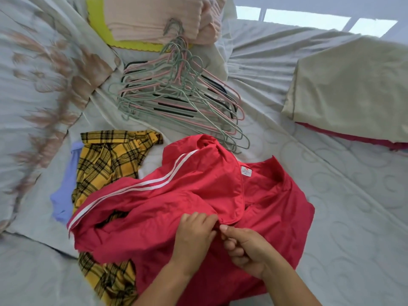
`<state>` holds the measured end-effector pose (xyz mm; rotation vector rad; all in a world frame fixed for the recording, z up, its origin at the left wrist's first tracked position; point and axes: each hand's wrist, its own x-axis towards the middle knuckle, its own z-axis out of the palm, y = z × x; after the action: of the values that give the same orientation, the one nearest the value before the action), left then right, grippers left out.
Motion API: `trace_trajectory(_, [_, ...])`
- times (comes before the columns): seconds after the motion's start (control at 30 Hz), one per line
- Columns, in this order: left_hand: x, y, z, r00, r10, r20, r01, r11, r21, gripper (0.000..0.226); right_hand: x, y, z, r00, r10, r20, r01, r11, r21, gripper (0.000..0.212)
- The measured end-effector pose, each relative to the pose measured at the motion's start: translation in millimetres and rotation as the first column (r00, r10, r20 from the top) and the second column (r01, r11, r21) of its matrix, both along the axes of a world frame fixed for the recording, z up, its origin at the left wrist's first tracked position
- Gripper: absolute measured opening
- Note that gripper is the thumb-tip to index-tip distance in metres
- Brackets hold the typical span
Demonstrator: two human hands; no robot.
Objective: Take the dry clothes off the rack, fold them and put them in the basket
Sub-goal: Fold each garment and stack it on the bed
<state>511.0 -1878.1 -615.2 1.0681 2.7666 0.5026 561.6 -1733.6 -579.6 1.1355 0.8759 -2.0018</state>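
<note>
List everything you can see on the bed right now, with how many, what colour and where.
red jacket: one, red with two white stripes, crumpled near the middle, over the plaid garment
plaid garment: at least one, yellow and black, left of and under the jacket
lilac garment: one, lilac, at the plaid's left edge
hangers: a tangled pile, uncountable, green, pink and black, beyond the jacket
peach cloth: one folded stack, top middle, on a yellow-green item
beige cloth: one, folded, far right
floral sheet: one, pale with brown flowers, left
mattress: one, white quilted, beneath all
left hand: pinches the jacket's front edge
right hand: pinches the jacket beside it
</note>
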Motion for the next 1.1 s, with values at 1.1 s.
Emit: trace_trajectory(1.1, [-33.3, 15.5, 23.3, 0.828, -0.231, 0.511, 0.293, 0.955, -0.042, 0.053, -50.9, 111.5, -44.0, 0.900, 0.404, -0.161, 0.077, 0.216, 0.973, 0.019])
